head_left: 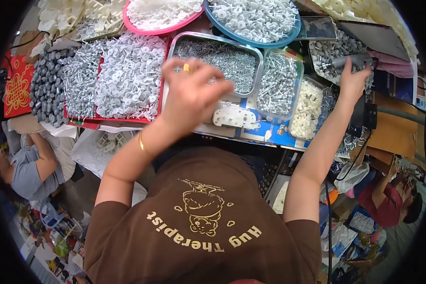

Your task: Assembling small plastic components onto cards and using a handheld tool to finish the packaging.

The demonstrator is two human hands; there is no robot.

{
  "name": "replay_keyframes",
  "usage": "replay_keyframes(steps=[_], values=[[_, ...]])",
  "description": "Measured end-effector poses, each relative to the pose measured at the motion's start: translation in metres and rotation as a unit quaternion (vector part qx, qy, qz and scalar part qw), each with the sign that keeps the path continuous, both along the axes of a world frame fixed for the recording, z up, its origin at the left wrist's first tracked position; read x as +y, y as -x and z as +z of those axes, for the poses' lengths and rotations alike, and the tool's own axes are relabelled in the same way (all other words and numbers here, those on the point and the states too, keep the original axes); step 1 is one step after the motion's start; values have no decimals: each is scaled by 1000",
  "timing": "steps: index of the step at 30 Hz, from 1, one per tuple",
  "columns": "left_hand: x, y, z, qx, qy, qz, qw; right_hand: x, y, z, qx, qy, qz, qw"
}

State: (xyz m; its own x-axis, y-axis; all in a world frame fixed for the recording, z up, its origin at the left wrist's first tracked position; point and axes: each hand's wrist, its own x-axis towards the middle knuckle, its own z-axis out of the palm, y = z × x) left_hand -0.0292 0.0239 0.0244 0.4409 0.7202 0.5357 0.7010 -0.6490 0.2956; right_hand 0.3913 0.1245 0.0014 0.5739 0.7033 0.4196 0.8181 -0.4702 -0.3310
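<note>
My left hand point(191, 92) hovers above the near left corner of a metal tray point(174, 45) of small screws. Its fingers are curled, slightly blurred, and whatever they pinch, if anything, is hidden. On the table just right of that wrist lies a white plastic plate with holes point(234, 117). At the far right, my right hand point(356, 78) is wrapped around a dark grey cylindrical tool point(341, 62). That tool lies across a dark bin heaped with small white and metal parts point(333, 45).
Heaped metal-and-white pieces point(128, 78) and dark grey cylinders point(52, 85) fill the left. A pink basin point(151, 31) and a blue basin point(270, 45) stand behind. Clear tubs hold screws point(275, 85) and cream pieces point(306, 111). Other people point(35, 165) sit on both sides.
</note>
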Motion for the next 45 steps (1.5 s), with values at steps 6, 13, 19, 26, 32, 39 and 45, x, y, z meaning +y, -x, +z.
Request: replay_keyframes(steps=[6, 13, 19, 26, 32, 39, 45], values=[[43, 1, -50, 14, 70, -41, 997, 38, -13, -16, 36, -7, -15, 999], [36, 2, -45, -24, 75, 2, 997, 10, 30, 1, 423, -266, 249, 830], [28, -2, -34, -82, 127, -43, 988, -31, 92, 63, 294, -408, 270, 821], [-10, -29, -10, -89, 200, -135, 966, -99, 161, 86, 653, -239, 413, 588], [-27, -37, -19, -102, 185, -80, 974, -122, 204, 66, 656, -239, 456, 551], [-28, -42, -16, -97, 177, -55, 978, -124, 211, 54, 619, -214, 468, 593], [-28, -45, -16, -84, 191, -58, 976, -123, 208, 66, 611, -239, 496, 569]])
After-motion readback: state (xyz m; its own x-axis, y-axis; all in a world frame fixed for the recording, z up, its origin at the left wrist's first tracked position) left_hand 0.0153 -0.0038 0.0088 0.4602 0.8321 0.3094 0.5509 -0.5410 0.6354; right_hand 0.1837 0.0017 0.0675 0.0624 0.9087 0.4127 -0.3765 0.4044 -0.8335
